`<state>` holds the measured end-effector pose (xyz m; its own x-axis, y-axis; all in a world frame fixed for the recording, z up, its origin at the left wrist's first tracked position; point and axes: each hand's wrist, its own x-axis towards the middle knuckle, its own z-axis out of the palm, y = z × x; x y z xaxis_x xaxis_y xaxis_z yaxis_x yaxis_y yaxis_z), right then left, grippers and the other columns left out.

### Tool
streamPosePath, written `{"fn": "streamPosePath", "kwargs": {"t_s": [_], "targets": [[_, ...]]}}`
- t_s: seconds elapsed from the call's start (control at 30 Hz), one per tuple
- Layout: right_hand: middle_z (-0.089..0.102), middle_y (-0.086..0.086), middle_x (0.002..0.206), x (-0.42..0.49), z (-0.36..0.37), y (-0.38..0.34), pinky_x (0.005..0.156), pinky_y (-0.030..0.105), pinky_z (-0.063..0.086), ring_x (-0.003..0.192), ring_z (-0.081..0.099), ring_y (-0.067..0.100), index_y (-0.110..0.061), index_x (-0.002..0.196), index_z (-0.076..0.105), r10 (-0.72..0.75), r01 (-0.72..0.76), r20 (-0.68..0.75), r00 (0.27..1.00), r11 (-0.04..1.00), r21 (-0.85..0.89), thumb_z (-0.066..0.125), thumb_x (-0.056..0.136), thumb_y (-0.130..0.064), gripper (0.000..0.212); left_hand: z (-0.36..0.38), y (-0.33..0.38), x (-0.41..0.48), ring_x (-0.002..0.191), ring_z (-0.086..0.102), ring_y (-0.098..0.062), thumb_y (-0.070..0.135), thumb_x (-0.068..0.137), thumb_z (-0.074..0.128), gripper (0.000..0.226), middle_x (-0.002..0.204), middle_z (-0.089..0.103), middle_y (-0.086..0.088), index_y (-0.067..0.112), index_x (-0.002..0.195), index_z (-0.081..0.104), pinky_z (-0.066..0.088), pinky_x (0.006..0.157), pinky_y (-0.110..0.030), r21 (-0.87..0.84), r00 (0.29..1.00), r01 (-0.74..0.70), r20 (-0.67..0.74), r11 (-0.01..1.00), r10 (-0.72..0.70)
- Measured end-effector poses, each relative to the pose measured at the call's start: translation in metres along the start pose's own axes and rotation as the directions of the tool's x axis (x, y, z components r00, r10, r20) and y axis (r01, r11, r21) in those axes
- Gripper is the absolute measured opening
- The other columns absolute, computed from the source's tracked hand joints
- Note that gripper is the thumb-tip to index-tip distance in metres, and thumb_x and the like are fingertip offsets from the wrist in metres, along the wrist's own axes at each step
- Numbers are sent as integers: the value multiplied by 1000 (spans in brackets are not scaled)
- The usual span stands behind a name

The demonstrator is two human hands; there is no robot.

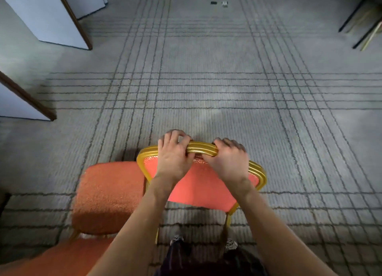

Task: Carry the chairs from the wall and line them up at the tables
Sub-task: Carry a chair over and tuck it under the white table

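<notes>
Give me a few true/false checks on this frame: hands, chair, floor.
1. Both hands grip the chair's top rail. True: the left hand and the right hand curl over the top rail side by side.
2. The chair has a silver frame. False: the frame is gold, with orange-red upholstery.
3. The floor is bare wood. False: it is grey carpet with a grid of dark lines.
4. Two small objects lie on the carpet far ahead. True: one is dark and one light, too small to identify.
</notes>
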<state>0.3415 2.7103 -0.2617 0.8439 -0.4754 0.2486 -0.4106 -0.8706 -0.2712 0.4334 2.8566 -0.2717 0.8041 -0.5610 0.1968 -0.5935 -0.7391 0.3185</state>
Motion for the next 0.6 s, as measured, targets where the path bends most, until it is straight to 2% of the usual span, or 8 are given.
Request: {"fn": "streamPosePath", "kwargs": {"t_s": [0.07, 0.13, 0.2, 0.27, 0.37, 0.5, 0.53, 0.6], "targets": [[68, 6, 81, 0, 2, -5, 74, 43, 53, 83, 66, 35, -17, 84, 66, 103, -103, 3, 995, 994, -23, 70, 76, -55, 40, 0, -6, 9, 110, 53, -29, 43, 81, 47, 38, 116, 59, -1, 21, 107, 65, 37, 94, -44, -3, 997, -63, 54, 998, 63], [69, 6, 88, 4, 1, -9, 81, 44, 51, 90, 65, 34, -17, 91, 66, 174, -173, 38, 984, 984, -36, 65, 81, -54, 38, -3, -10, 17, 114, 56, -27, 44, 82, 46, 37, 114, 63, 1, 22, 107, 64, 31, 109, -49, -10, 989, -87, 121, 996, 88], [69, 5, 91, 6, -2, -11, 83, 43, 50, 92, 65, 33, -18, 95, 66, 204, -201, 60, 977, 978, -51, 61, 83, -52, 37, -6, -17, 24, 119, 56, -23, 48, 85, 54, 33, 114, 64, 5, 26, 108, 63, 10, 122, -56, -15, 982, -87, 165, 996, 88], [68, 5, 90, 6, 0, -15, 82, 43, 50, 91, 64, 32, -18, 93, 66, 219, -216, 46, 975, 974, -67, 64, 81, -45, 29, -8, -22, 29, 125, 52, -18, 56, 84, 60, 37, 116, 63, 9, 30, 110, 64, -6, 123, -57, -20, 976, -72, 203, 997, 75], [62, 4, 95, 3, 8, -11, 80, 45, 50, 91, 60, 32, -17, 92, 68, 204, -204, -6, 979, 978, -34, 72, 80, -28, 17, -8, -25, 30, 141, 41, -21, 60, 81, 65, 43, 128, 59, 9, 30, 112, 66, 0, 121, -65, -13, 976, -87, 199, 996, 88], [57, 4, 118, 6, 9, 3, 87, 44, 50, 106, 56, 28, -18, 108, 69, 158, -158, -12, 987, 987, 26, 81, 74, -27, 37, -5, -20, 35, 156, 11, -29, 64, 79, 67, 71, 160, 33, 1, 29, 138, 54, 3, 119, -67, 61, 971, -61, 235, 996, 45], [60, 4, 115, 7, 8, 3, 87, 43, 50, 104, 57, 28, -19, 106, 69, 160, -160, -15, 987, 987, 0, 80, 75, -32, 36, -5, -20, 37, 155, 15, -29, 64, 78, 68, 71, 160, 35, 1, 28, 138, 55, 8, 119, -66, 64, 971, -57, 237, 996, 41], [67, 2, 92, 13, 8, 1, 76, 40, 50, 87, 63, 28, -19, 92, 67, 183, -184, -19, 983, 981, -59, 74, 79, -39, 25, -5, -20, 43, 142, 42, -25, 59, 77, 70, 57, 144, 55, 3, 27, 124, 66, 27, 116, -59, 48, 980, -64, 193, 997, 54]]}}
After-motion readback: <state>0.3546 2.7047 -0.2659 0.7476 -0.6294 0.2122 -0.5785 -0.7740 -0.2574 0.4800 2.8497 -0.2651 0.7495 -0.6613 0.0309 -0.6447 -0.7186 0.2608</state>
